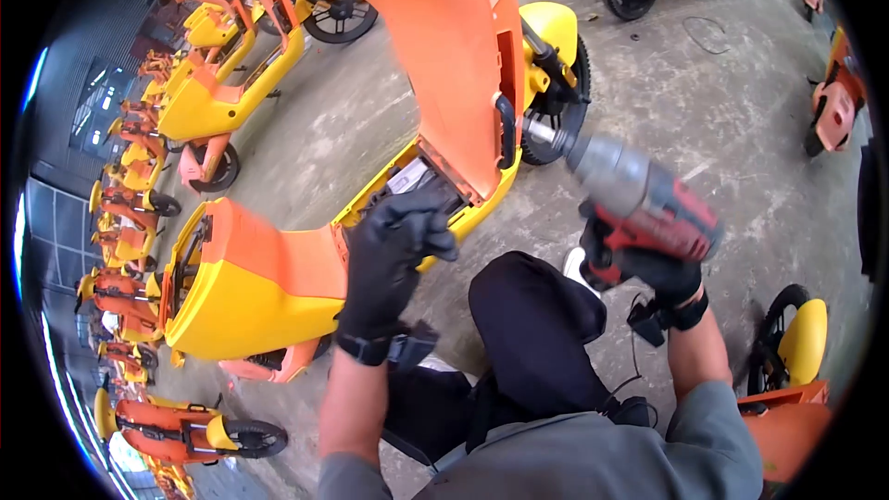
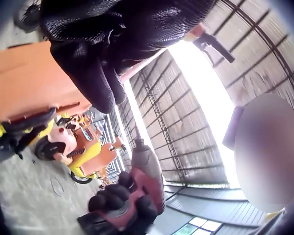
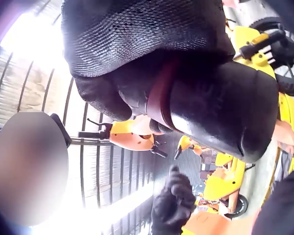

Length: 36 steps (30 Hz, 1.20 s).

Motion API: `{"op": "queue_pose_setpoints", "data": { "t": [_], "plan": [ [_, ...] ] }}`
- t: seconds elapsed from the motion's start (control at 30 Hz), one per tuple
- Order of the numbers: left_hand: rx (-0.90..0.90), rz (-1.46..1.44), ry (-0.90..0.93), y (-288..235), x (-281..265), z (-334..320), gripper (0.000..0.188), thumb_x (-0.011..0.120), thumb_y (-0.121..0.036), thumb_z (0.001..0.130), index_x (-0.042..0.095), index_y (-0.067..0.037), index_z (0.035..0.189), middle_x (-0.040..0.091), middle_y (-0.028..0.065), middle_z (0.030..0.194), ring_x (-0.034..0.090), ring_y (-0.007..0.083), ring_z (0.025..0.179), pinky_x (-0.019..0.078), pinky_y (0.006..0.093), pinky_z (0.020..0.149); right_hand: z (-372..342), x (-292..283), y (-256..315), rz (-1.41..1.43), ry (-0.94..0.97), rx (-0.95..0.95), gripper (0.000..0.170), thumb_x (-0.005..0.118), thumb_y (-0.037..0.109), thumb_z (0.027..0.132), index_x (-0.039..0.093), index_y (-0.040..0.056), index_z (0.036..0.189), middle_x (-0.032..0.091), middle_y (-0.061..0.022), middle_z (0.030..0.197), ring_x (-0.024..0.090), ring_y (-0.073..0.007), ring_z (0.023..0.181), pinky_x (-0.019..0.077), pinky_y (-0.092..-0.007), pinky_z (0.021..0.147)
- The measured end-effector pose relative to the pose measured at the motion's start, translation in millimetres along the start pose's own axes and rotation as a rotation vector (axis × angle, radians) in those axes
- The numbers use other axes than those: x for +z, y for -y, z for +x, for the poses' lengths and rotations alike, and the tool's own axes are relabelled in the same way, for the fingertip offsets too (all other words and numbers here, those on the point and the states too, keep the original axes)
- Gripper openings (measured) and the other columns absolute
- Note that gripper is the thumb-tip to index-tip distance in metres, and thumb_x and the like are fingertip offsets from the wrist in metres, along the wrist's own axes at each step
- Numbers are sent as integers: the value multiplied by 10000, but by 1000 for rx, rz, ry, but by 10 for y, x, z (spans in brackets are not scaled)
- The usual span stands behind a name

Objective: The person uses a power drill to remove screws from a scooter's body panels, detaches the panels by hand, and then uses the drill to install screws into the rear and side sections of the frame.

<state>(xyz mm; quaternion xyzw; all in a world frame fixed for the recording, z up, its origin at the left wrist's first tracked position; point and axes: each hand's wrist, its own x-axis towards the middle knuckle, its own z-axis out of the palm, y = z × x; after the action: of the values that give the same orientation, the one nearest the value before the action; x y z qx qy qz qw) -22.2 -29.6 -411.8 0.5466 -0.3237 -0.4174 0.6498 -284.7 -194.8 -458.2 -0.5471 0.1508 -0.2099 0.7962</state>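
A red and grey power driver [image 1: 639,190] is gripped by my black-gloved right hand [image 1: 648,268]; its bit points left at the orange front panel [image 1: 454,65] of a scooter, beside a black loop [image 1: 506,130]. Whether the bit touches the panel is unclear. My gloved left hand [image 1: 389,255] is raised over the scooter's open yellow footboard [image 1: 482,213], fingers curled. Close up in the left wrist view, the left hand [image 2: 103,54] shows no object between its fingers. The right wrist view shows the driver's dark base [image 3: 220,107] below the right hand [image 3: 142,34].
The scooter's yellow and orange rear body [image 1: 269,268] stands left of my left arm. Rows of similar scooters [image 1: 208,102] line the left side. Another scooter [image 1: 796,389] is at the lower right. My bent knee [image 1: 532,306] is between my arms, above the concrete floor [image 1: 676,102].
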Motion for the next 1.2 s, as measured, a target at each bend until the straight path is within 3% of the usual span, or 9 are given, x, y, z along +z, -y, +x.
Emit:
{"op": "queue_pose_setpoints", "data": {
  "t": [0.07, 0.1, 0.2, 0.37, 0.73, 0.93, 1.0, 1.13, 1.2],
  "plan": [
    [23, 1, 18, 192, 114, 103, 328, 575, -256, 946, 539, 1, 1145, 586, 70, 922, 588, 158, 780, 505, 327, 724, -163, -54, -284, 9, -7, 193, 567, 687, 83, 828, 449, 13, 1339, 635, -112, 1071, 629, -149, 899, 511, -251, 733],
    [2, -126, 15, 270, 156, 155, 285, 591, -205, 928, 563, 6, 1118, 582, 65, 906, 594, 152, 764, 515, 317, 718, -160, 44, -298, 320, 69, 104, 565, 689, 30, 818, 456, 23, 1332, 644, -134, 1099, 638, -181, 974, 523, -279, 802],
    [-64, -291, -3, 363, 272, 191, 211, 595, -107, 900, 587, 16, 1071, 562, 56, 886, 588, 142, 750, 520, 304, 732, -139, -2, -437, 244, 183, -27, 579, 706, -33, 783, 469, 31, 1308, 641, -145, 1129, 630, -203, 1034, 517, -309, 859],
    [-136, -348, -1, 385, 380, 203, 153, 515, -46, 928, 583, 13, 1053, 567, 67, 891, 590, 144, 759, 518, 322, 734, -175, -15, -460, 303, 146, 7, 567, 714, -17, 783, 475, 30, 1295, 646, -139, 1113, 630, -199, 1026, 514, -310, 857],
    [-156, -357, 29, 484, 469, 212, 176, 492, -63, 948, 559, 11, 1093, 568, 73, 909, 587, 141, 764, 517, 329, 740, -239, -107, -616, 220, 116, 26, 527, 709, -22, 766, 524, 44, 1255, 654, -100, 1108, 631, -178, 1012, 505, -311, 863],
    [-187, -352, 15, 454, 476, 192, 140, 463, -11, 910, 546, 16, 1020, 570, 102, 932, 590, 161, 759, 522, 335, 715, -385, -260, -719, -226, 4, 72, 582, 784, 81, 734, 541, 72, 1262, 661, -75, 1121, 636, -198, 1024, 478, -330, 917],
    [-192, -369, 23, 455, 459, 196, 130, 454, 10, 892, 541, 14, 988, 571, 112, 938, 590, 168, 755, 524, 336, 702, -364, -313, -668, -649, 44, -304, 603, 810, 131, 716, 550, 80, 1258, 640, -84, 1160, 619, -228, 1065, 456, -347, 950],
    [-213, -340, 50, 453, 426, 191, 93, 465, 6, 875, 528, 13, 943, 573, 121, 903, 589, 170, 738, 516, 327, 670, -431, -388, -706, -481, 25, -251, 612, 817, 170, 700, 557, 74, 1246, 610, -101, 1195, 602, -266, 1077, 452, -353, 947],
    [-220, -327, 58, 443, 418, 182, 77, 473, -24, 899, 528, 18, 934, 575, 114, 872, 586, 161, 725, 511, 318, 665, -357, -396, -571, -677, 140, -343, 598, 808, 188, 698, 560, 68, 1229, 591, -111, 1203, 588, -308, 1063, 456, -364, 928]
  ]
}}
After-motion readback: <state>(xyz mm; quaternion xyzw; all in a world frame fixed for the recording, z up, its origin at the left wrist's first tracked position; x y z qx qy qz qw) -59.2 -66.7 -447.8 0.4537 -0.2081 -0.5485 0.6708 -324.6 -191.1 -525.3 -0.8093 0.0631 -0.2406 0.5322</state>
